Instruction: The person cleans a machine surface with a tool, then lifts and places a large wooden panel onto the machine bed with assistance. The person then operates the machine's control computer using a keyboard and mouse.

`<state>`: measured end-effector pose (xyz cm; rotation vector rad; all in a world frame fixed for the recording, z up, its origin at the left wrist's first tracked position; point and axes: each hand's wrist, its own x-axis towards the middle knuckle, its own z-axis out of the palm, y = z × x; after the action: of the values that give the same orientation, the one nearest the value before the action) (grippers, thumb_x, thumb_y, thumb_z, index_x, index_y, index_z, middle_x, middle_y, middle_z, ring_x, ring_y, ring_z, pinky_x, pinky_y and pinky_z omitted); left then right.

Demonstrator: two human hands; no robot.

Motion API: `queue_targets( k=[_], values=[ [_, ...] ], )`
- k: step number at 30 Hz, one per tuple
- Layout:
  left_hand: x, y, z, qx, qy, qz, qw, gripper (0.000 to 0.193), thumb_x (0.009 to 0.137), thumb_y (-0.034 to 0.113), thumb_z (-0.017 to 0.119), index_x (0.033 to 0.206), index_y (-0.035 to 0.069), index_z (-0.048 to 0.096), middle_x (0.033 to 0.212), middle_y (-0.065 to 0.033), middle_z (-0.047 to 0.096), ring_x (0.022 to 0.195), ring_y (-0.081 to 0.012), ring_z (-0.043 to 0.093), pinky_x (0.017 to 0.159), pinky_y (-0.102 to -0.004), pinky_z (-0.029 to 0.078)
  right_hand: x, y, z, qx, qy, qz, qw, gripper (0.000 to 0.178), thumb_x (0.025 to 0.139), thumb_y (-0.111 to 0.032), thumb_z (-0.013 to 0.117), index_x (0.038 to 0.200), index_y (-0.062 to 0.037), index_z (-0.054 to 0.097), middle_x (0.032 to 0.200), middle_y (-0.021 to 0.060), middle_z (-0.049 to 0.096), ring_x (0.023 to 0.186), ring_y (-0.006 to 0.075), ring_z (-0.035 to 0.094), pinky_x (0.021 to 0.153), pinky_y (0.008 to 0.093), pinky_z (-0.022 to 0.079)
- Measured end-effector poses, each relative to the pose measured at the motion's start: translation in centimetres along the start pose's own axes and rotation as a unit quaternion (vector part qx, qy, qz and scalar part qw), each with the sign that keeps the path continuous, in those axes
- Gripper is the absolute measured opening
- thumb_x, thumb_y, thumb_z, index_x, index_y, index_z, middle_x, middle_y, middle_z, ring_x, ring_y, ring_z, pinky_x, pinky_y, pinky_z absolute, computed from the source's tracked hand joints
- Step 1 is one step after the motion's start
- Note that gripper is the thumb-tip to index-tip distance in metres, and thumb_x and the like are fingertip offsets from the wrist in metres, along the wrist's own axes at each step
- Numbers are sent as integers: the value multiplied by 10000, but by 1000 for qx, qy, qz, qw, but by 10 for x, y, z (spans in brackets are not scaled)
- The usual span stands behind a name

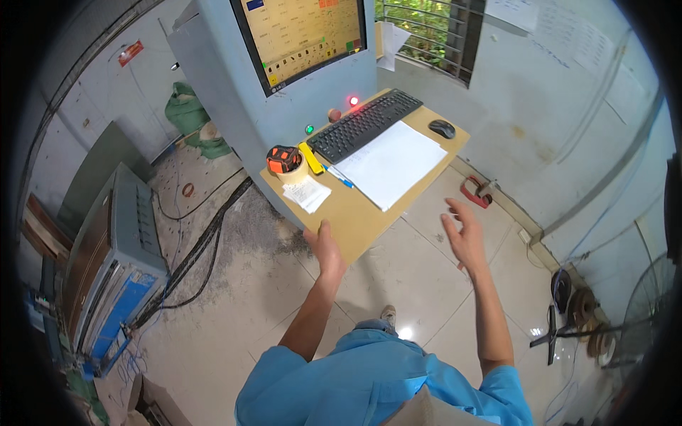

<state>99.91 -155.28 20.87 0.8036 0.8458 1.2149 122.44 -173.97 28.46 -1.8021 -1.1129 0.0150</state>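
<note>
My left hand [327, 251] is at the near left edge of a yellow-tan shelf board [355, 231], its thumb and fingers apart. The thumb overlaps the board; I cannot tell whether it touches. My right hand [465, 238] hangs open and empty in the air, right of the board. On the board are a white paper sheet [398, 160], a black keyboard [366, 128] and a black mouse [442, 128]. An orange and black tape measure [283, 158] sits on a tape roll [294, 175], beside a yellow box cutter [311, 158], a blue pen [339, 177] and small paper slips [307, 193].
Behind the board stands a grey-blue cabinet [241, 106] with a lit screen [305, 35]. Black cables [213, 231] cross the floor toward a grey and blue machine [131, 263]. A red object [474, 193] lies by the right wall. A fan [650, 312] stands at far right.
</note>
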Motion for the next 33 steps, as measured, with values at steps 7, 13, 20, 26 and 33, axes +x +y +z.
queue_targets(
  k=[7, 13, 20, 26, 33],
  values=[
    [-10, 7, 5, 106, 91, -20, 990, 538, 1000, 189, 547, 1452, -16, 342, 1376, -149, 468, 1250, -228, 478, 1063, -371, 399, 148, 53, -23, 19, -7, -25, 999, 330, 951, -202, 652, 1226, -20, 660, 1182, 164, 684, 1031, 299, 650, 895, 378, 508],
    [-15, 7, 14, 147, 144, -9, 979, 471, 1026, 187, 550, 1426, -14, 405, 1353, -123, 529, 1226, -238, 516, 1065, -360, 397, 301, 106, 11, -18, -71, -127, 989, 306, 956, -205, 609, 1206, -41, 673, 1266, 199, 640, 1158, 388, 601, 988, 443, 472],
    [-27, 9, 40, 415, 234, 16, 879, 520, 1043, 274, 564, 1450, -19, 427, 1380, -196, 571, 1276, -284, 539, 1080, -380, 399, 411, 179, 81, -115, -201, -257, 938, 248, 921, -111, 593, 1139, -58, 701, 1389, 236, 557, 1336, 422, 468, 1099, 477, 413],
    [-34, 4, 67, 574, 345, -39, 741, 587, 1034, 456, 518, 1442, 37, 462, 1298, -225, 645, 1197, -384, 616, 1011, -444, 462, 429, 208, 117, -27, -213, -320, 923, 231, 899, -67, 591, 1099, -43, 705, 1410, 237, 539, 1377, 439, 428, 1130, 476, 392],
    [-30, 2, 71, 577, 373, -35, 725, 609, 1015, 501, 509, 1412, 39, 504, 1296, -223, 651, 1188, -397, 623, 989, -443, 475, 449, 221, 116, -11, -152, -327, 933, 260, 854, -69, 578, 1079, -59, 707, 1413, 228, 548, 1404, 433, 413, 1135, 483, 401]
  ],
)
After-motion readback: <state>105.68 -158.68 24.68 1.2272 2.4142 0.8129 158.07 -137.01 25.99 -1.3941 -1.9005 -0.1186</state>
